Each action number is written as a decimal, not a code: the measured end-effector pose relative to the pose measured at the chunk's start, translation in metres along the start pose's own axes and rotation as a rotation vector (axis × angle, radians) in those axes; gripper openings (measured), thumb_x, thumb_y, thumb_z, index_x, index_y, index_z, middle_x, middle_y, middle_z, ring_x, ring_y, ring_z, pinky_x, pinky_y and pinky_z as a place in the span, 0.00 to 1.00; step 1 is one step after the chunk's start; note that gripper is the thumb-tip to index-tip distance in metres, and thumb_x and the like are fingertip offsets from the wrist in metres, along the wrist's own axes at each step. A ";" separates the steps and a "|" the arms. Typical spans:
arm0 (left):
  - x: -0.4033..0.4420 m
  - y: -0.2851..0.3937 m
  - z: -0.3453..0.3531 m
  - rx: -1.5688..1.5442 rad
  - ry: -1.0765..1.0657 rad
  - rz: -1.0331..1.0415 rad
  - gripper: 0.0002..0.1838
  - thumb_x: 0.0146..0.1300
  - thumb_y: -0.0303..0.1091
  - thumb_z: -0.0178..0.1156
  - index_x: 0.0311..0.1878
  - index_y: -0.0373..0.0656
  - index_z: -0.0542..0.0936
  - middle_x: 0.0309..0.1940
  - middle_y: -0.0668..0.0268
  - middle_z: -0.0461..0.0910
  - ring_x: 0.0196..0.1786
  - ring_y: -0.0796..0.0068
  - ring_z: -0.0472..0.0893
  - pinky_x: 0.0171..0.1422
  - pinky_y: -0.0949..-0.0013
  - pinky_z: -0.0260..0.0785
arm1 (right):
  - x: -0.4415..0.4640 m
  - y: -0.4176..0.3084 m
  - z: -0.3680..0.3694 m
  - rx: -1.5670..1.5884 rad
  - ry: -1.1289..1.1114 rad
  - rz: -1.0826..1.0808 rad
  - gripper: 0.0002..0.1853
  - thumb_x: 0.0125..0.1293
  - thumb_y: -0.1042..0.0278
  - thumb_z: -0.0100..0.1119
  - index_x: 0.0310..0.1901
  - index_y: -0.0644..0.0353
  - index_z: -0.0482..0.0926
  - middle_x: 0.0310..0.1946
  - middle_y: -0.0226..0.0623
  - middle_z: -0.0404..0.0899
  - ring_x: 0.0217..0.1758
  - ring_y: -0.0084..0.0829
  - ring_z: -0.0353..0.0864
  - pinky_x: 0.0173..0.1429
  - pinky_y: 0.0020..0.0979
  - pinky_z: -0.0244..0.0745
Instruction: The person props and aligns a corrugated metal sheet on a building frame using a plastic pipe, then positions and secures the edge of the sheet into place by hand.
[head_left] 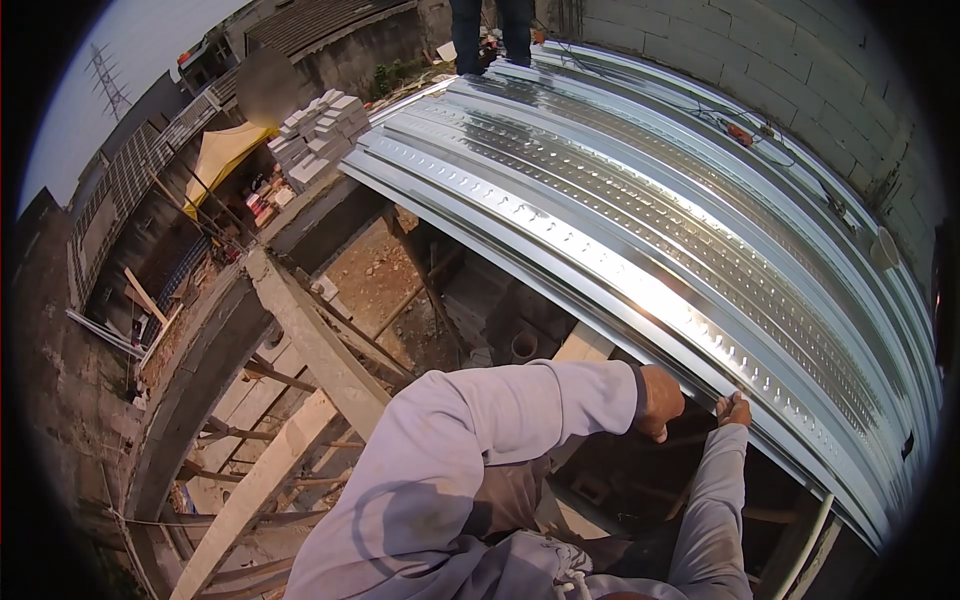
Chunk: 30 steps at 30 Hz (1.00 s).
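Ribbed, shiny metal decking sheets [640, 240] with rows of raised dimples cover the right side of the head view. At the near edge of the decking, my right hand [735, 408] has its fingers closed on the metal lip. My left hand [660, 400], with a dark cuff at the wrist, is just left of it, close to the same edge. Its fingers are curled down, and what they hold, if anything, is hidden. Both my arms wear light grey sleeves [550, 405]. Below the hands lies a dark opening.
Concrete beams [315, 325] and wooden planks [255, 495] cross the open drop at left. A person's legs [490, 35] stand at the decking's far end. An orange power tool [738, 134] with cables lies near the block wall [760, 60]. Grey blocks [320, 135] are stacked beyond.
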<state>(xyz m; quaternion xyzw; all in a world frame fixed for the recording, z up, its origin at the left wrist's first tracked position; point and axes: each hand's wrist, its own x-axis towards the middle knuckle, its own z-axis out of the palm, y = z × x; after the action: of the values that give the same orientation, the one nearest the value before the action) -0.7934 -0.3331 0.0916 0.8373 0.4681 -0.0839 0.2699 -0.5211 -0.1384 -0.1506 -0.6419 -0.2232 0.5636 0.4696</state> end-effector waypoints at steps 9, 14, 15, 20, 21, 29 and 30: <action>0.002 -0.001 0.002 -0.002 0.001 -0.005 0.19 0.49 0.48 0.56 0.36 0.42 0.76 0.33 0.58 0.77 0.40 0.60 0.75 0.42 0.64 0.67 | 0.001 0.000 0.001 0.014 0.011 0.011 0.09 0.56 0.65 0.50 0.29 0.62 0.71 0.23 0.38 0.72 0.24 0.32 0.74 0.26 0.27 0.70; 0.001 -0.001 0.000 0.002 -0.009 -0.003 0.18 0.49 0.48 0.56 0.36 0.42 0.76 0.33 0.59 0.77 0.40 0.60 0.75 0.42 0.64 0.67 | -0.010 -0.005 0.006 0.011 0.040 0.011 0.09 0.56 0.65 0.51 0.29 0.62 0.71 0.22 0.37 0.72 0.22 0.30 0.73 0.25 0.27 0.69; 0.000 -0.001 0.000 0.002 -0.010 -0.004 0.18 0.49 0.48 0.55 0.36 0.42 0.76 0.33 0.59 0.77 0.40 0.61 0.75 0.42 0.64 0.67 | -0.013 -0.006 0.007 0.008 0.054 0.013 0.09 0.56 0.65 0.51 0.29 0.62 0.72 0.22 0.37 0.72 0.22 0.30 0.73 0.24 0.26 0.68; 0.000 0.000 -0.001 0.012 -0.019 -0.004 0.19 0.50 0.48 0.55 0.36 0.43 0.76 0.33 0.59 0.77 0.40 0.61 0.75 0.42 0.64 0.67 | -0.002 -0.001 0.003 0.005 0.021 0.017 0.09 0.57 0.65 0.50 0.30 0.62 0.71 0.23 0.38 0.72 0.22 0.30 0.73 0.24 0.26 0.69; 0.000 0.001 -0.002 0.014 -0.022 -0.004 0.19 0.50 0.48 0.55 0.36 0.43 0.76 0.33 0.59 0.77 0.40 0.61 0.75 0.42 0.64 0.67 | -0.001 -0.001 0.002 0.002 0.018 0.016 0.09 0.57 0.65 0.50 0.30 0.62 0.71 0.23 0.38 0.73 0.22 0.30 0.74 0.25 0.26 0.69; 0.000 0.001 -0.002 0.010 -0.023 -0.009 0.19 0.50 0.48 0.55 0.37 0.42 0.75 0.34 0.59 0.77 0.41 0.61 0.75 0.42 0.64 0.67 | -0.003 -0.002 0.004 0.002 0.038 0.020 0.10 0.57 0.64 0.50 0.31 0.64 0.71 0.24 0.39 0.73 0.24 0.33 0.74 0.27 0.28 0.69; 0.000 0.001 -0.001 0.014 -0.021 -0.006 0.19 0.50 0.48 0.55 0.37 0.42 0.75 0.34 0.59 0.77 0.41 0.61 0.75 0.42 0.64 0.67 | -0.004 -0.002 0.004 0.004 0.040 0.024 0.10 0.57 0.64 0.50 0.31 0.64 0.71 0.24 0.39 0.73 0.24 0.33 0.74 0.27 0.28 0.70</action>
<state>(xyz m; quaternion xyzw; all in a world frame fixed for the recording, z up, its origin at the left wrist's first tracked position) -0.7931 -0.3331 0.0933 0.8367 0.4672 -0.0968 0.2688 -0.5252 -0.1393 -0.1462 -0.6548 -0.2049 0.5565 0.4685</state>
